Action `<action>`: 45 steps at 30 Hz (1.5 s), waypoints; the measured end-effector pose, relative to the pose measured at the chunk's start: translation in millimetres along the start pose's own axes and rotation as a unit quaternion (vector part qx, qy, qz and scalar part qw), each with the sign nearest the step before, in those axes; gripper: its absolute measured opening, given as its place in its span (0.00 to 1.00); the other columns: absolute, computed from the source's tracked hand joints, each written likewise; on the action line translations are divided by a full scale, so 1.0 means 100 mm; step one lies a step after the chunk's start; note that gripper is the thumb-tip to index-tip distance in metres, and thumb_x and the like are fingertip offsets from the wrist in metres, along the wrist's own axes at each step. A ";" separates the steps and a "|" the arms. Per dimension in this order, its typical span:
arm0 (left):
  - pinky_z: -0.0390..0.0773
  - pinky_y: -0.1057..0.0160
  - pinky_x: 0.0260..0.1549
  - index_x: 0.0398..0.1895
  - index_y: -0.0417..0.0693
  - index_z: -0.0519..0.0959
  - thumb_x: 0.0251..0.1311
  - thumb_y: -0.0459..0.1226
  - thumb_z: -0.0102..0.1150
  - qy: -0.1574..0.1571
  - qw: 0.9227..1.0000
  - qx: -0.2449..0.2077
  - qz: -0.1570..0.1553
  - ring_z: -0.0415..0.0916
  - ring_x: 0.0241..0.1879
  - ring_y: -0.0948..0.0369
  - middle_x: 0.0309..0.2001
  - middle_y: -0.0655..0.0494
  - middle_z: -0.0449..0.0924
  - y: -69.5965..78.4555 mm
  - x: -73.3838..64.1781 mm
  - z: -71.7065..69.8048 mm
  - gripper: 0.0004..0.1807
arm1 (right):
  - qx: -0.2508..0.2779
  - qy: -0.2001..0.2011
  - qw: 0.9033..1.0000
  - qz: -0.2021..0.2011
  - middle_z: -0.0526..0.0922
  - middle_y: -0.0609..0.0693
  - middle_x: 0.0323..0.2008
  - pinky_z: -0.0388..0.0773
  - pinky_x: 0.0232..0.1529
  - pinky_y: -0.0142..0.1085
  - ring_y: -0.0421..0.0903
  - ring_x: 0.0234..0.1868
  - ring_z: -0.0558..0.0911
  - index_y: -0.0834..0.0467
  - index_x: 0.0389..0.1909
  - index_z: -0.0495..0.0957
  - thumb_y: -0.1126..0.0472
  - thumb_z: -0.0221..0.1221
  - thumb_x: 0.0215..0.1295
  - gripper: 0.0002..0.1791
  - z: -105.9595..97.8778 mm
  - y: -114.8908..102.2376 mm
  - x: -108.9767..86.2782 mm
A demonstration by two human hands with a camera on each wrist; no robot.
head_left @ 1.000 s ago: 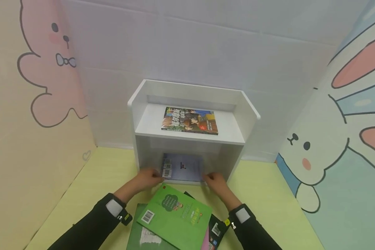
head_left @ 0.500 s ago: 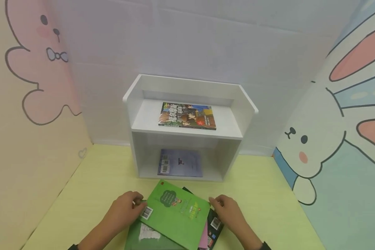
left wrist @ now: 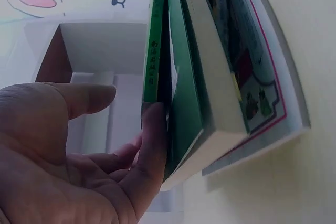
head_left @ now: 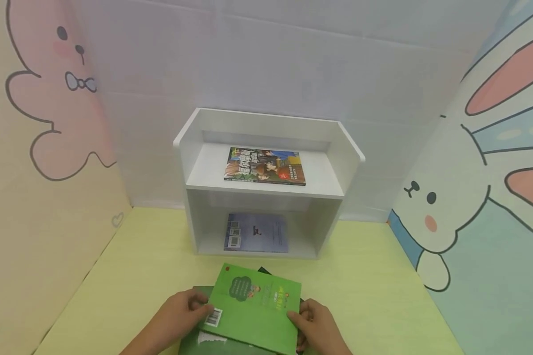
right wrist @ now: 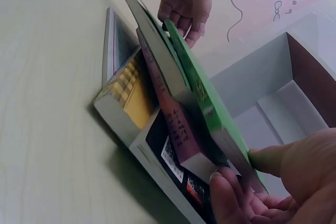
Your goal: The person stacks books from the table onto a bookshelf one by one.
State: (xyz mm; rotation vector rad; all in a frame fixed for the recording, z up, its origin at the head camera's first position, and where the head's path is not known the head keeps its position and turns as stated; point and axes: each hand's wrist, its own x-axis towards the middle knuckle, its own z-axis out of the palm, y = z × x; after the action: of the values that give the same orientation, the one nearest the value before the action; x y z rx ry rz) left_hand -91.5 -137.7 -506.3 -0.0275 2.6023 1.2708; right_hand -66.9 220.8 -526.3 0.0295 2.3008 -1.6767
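Observation:
A bright green book (head_left: 257,305) lies slanted over a pile, its edge raised off the book beneath. My left hand (head_left: 177,313) holds its left edge, thumb over the barcode and fingers underneath; in the left wrist view the thumb shows a gap from the spine. At the opposite edge my right hand (head_left: 317,325) pinches it, thumb on the cover. Beneath are a dark green book (left wrist: 184,77), a pink-spined book (right wrist: 173,114), a black-covered book (right wrist: 157,135) and a yellow-checked one (right wrist: 139,98), partly hidden.
Behind the pile stands a white two-tier bookcase (head_left: 266,191). A colourful comic book (head_left: 266,167) lies flat on its upper shelf, a purple book (head_left: 266,236) on the lower. Cartoon-printed walls (head_left: 426,222) border the yellow table (head_left: 373,276).
Both hands have come back from the purple book, now left on the lower shelf, to the green book's edges. The green book has turned slightly and shifted on the pile.

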 end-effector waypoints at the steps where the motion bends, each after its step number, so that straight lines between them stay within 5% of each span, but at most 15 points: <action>1: 0.85 0.56 0.36 0.50 0.38 0.86 0.69 0.45 0.76 -0.011 1.000 -0.009 -0.003 0.81 0.35 0.60 0.35 0.58 0.86 -0.01 -0.01 0.01 0.19 | -0.003 0.005 1.000 -0.004 0.82 0.51 0.23 0.86 0.22 0.40 0.46 0.19 0.84 0.66 0.43 0.78 0.57 0.69 0.78 0.16 0.00 -0.01 -0.01; 10: 0.86 0.60 0.28 0.47 0.33 0.81 0.74 0.37 0.68 -0.095 0.988 -0.121 0.011 0.83 0.28 0.57 0.33 0.52 0.84 -0.15 -0.08 0.02 0.13 | -0.019 0.025 0.999 -0.009 0.82 0.50 0.27 0.85 0.22 0.38 0.46 0.21 0.84 0.69 0.47 0.81 0.59 0.69 0.77 0.15 -0.02 -0.03 -0.09; 18: 0.88 0.58 0.30 0.48 0.32 0.79 0.75 0.31 0.65 -0.122 0.976 -0.181 0.016 0.83 0.31 0.55 0.37 0.50 0.83 -0.17 -0.15 0.02 0.09 | -0.009 0.023 1.000 -0.019 0.84 0.50 0.29 0.86 0.22 0.39 0.48 0.22 0.84 0.70 0.50 0.81 0.60 0.69 0.77 0.15 -0.07 -0.07 -0.14; 27: 0.91 0.53 0.35 0.65 0.15 0.70 0.77 0.32 0.64 -0.149 0.960 -0.237 0.032 0.87 0.38 0.53 0.42 0.50 0.88 -0.16 -0.14 -0.05 0.28 | -0.009 0.032 0.999 -0.039 0.88 0.52 0.30 0.87 0.28 0.39 0.48 0.25 0.86 0.69 0.51 0.82 0.58 0.70 0.76 0.16 -0.14 -0.23 -0.14; 36: 0.91 0.54 0.39 0.57 0.22 0.78 0.79 0.33 0.61 -0.133 0.955 -0.258 0.068 0.89 0.42 0.50 0.43 0.47 0.89 -0.04 -0.10 -0.11 0.17 | 0.015 0.037 0.999 -0.021 0.87 0.52 0.34 0.87 0.29 0.39 0.48 0.30 0.86 0.71 0.58 0.80 0.58 0.68 0.78 0.20 -0.24 -0.45 -0.08; 45: 0.90 0.54 0.38 0.62 0.28 0.77 0.80 0.38 0.62 -0.124 0.956 -0.261 0.048 0.87 0.42 0.54 0.44 0.49 0.88 0.22 0.02 -0.28 0.20 | 0.055 0.063 0.996 -0.040 0.87 0.55 0.36 0.87 0.30 0.38 0.50 0.33 0.87 0.71 0.62 0.79 0.61 0.66 0.79 0.20 -0.36 -0.75 0.04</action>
State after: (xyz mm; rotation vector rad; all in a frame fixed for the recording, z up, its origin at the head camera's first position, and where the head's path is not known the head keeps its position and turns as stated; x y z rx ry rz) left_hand -101.7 -145.6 -472.6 0.1556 2.0196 1.8311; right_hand -93.1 229.9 -447.8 0.0704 2.3259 -1.8898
